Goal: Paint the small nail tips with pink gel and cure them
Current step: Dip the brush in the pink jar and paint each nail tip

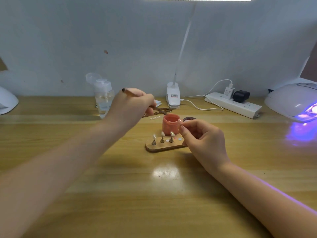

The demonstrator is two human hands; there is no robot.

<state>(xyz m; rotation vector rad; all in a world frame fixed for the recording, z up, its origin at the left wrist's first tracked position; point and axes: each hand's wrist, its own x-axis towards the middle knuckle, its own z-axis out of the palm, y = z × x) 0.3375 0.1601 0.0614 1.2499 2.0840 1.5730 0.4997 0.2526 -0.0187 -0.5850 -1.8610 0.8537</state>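
- Wood-grain desk (120, 194) against a pale wall; a lit lamp panel overhead puts a glare spot on the desk near its middle.
- Far left edge: part of a white domed device (6, 103), unlit.
- Left of centre, at the wall: clear pump bottle (103, 97), cap flipped open.
- Left hand (130, 109): fingers curled round a brush (132, 93), gripped pen-style; bristle end angled down to the rim of the pot, dark butt end up and to the left. Whether the bristles touch gel: cannot tell.
- Centre: open pink pot (170, 125) stands on the desk just behind the stand; its dark lid (189, 119) lies just beside it on the right.
- Stand (163, 147): wooden base with three small tips (162, 134) on metal posts. They look pale and glossy; no pink coat visible at this resolution.
- Right hand (204, 141): thumb and forefinger pinch the pot's right edge, steadying it; the other fingers are loosely curled over the stand's right end.
- Behind: clip lamp base (173, 97), power strip (233, 104) with two plugs.
- Far right: curing lamp (291, 102) already lit, violet glow spilling onto the desk; nothing visible inside.
- Judgement: early stage, brush being loaded. Painting of all three tips and curing remain.
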